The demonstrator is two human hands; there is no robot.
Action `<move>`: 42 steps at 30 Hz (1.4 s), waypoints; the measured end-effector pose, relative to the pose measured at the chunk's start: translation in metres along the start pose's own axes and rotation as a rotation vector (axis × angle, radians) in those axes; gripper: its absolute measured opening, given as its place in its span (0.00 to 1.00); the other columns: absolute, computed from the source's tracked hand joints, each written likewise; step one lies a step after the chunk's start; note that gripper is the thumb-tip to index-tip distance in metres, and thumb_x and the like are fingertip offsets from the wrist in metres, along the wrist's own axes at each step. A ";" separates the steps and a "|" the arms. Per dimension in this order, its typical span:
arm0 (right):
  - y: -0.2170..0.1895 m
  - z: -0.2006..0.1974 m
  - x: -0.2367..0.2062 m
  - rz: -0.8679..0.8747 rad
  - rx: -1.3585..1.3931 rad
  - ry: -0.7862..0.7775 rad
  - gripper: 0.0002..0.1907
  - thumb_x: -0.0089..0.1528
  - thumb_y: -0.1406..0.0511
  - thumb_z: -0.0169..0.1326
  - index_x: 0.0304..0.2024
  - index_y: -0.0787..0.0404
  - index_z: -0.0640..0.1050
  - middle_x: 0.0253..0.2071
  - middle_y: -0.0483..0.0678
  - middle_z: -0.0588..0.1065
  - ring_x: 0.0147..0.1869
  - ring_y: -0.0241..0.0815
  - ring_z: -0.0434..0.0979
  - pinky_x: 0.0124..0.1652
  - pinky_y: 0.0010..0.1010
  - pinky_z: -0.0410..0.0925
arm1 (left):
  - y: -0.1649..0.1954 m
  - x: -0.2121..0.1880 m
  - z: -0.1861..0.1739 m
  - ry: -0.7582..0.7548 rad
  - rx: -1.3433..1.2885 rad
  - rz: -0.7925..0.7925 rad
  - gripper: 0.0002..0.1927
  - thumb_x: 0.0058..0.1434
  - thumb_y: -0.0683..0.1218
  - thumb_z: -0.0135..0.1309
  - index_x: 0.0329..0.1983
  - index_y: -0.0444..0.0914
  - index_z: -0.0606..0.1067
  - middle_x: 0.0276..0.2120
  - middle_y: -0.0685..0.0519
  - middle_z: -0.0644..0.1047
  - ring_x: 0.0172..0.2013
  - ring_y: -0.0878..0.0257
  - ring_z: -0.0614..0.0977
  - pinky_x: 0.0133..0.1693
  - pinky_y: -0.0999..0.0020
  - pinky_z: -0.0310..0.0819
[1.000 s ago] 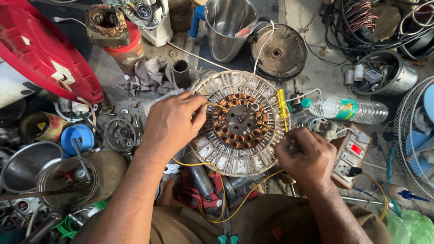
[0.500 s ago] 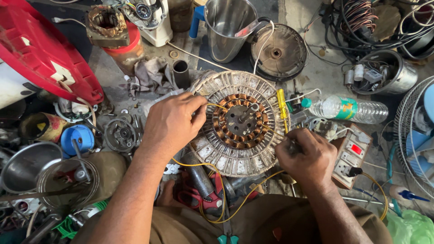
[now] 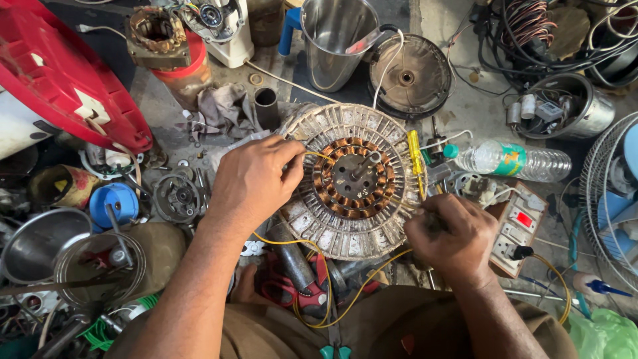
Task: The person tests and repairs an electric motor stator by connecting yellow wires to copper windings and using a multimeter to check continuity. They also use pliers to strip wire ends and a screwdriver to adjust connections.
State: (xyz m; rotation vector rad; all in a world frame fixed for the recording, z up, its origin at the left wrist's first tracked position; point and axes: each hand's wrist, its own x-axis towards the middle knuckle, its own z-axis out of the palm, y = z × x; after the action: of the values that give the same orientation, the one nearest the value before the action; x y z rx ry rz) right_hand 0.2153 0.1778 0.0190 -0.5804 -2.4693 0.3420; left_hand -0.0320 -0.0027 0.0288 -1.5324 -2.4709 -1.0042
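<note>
A round fan motor stator (image 3: 352, 179) with copper windings and a pale finned rim lies in front of me, shaft up. My left hand (image 3: 256, 178) rests on its left rim and pinches a thin yellow wire (image 3: 319, 157) that runs over the windings. My right hand (image 3: 446, 238) is closed at the stator's right edge around a small dark tool or wire end; what it grips is mostly hidden. A yellow-handled screwdriver (image 3: 416, 153) lies on the stator's right rim. More yellow wire (image 3: 362, 286) loops down toward my lap.
A red plastic cover (image 3: 60, 86) lies at the left, a steel jug (image 3: 332, 40) and round motor cover (image 3: 411, 76) at the back. A plastic water bottle (image 3: 515, 159) and switch board (image 3: 518, 229) sit to the right. Red-handled pliers (image 3: 296, 289), steel pots (image 3: 26, 249) and cables surround.
</note>
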 end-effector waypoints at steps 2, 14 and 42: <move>-0.001 0.000 0.001 0.006 -0.010 -0.015 0.02 0.55 0.70 0.58 0.28 0.59 0.77 0.19 0.43 0.72 0.24 0.37 0.76 0.29 0.32 0.71 | 0.000 0.000 0.000 -0.003 0.005 -0.002 0.06 0.60 0.45 0.59 0.38 0.40 0.80 0.32 0.49 0.80 0.32 0.48 0.83 0.36 0.55 0.78; 0.002 0.003 0.001 -0.018 -0.004 0.040 0.02 0.57 0.70 0.59 0.31 0.59 0.78 0.23 0.43 0.75 0.27 0.36 0.79 0.31 0.30 0.72 | -0.001 0.000 0.000 0.002 0.005 0.008 0.06 0.60 0.45 0.59 0.38 0.40 0.80 0.32 0.49 0.81 0.33 0.48 0.83 0.36 0.55 0.78; -0.002 0.010 0.007 -0.026 -0.047 0.035 0.04 0.58 0.70 0.63 0.35 0.59 0.79 0.29 0.46 0.77 0.31 0.42 0.81 0.34 0.32 0.72 | -0.001 0.000 0.001 0.003 0.002 0.008 0.06 0.60 0.46 0.59 0.38 0.40 0.80 0.32 0.48 0.80 0.32 0.48 0.83 0.36 0.55 0.78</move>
State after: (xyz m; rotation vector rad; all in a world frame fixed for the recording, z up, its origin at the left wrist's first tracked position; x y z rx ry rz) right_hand 0.2033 0.1785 0.0147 -0.5685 -2.4552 0.2621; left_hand -0.0325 -0.0023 0.0270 -1.5384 -2.4610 -1.0017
